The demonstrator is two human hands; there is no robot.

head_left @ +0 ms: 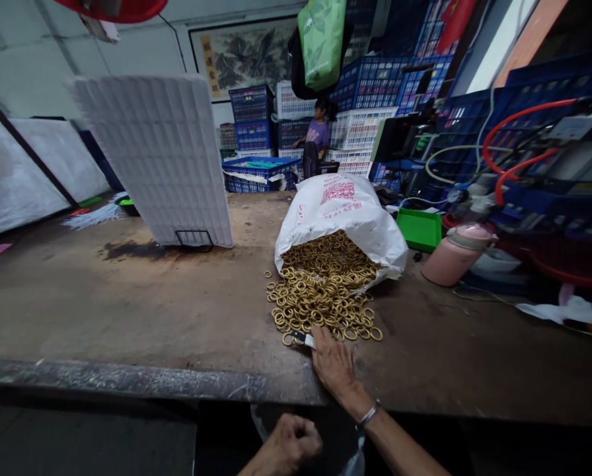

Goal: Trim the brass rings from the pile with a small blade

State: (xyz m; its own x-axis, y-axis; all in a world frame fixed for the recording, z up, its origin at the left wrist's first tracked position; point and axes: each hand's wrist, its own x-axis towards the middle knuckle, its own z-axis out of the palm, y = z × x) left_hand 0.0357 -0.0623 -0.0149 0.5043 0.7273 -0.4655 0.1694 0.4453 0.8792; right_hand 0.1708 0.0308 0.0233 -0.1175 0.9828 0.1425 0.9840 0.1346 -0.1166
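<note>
A heap of brass rings [323,297] spills from an open white sack [343,211] onto the worn brown workbench [127,311]. My right hand [334,367] rests on the bench at the near edge of the heap, its fingers closed round a small white and blue object [304,340] that touches the nearest rings. A metal bracelet [369,415] circles that wrist. My left hand [289,444] hangs below the bench's front edge, curled into a fist beside a clear plastic bag [260,421]. What the fist holds is hidden.
A tall stack of white trays [157,158] stands on the bench at back left. A green tray [419,229], a pink flask [454,254] and a machine with red hoses [528,152] crowd the right side. A person [316,142] sits far back among blue crates [375,82].
</note>
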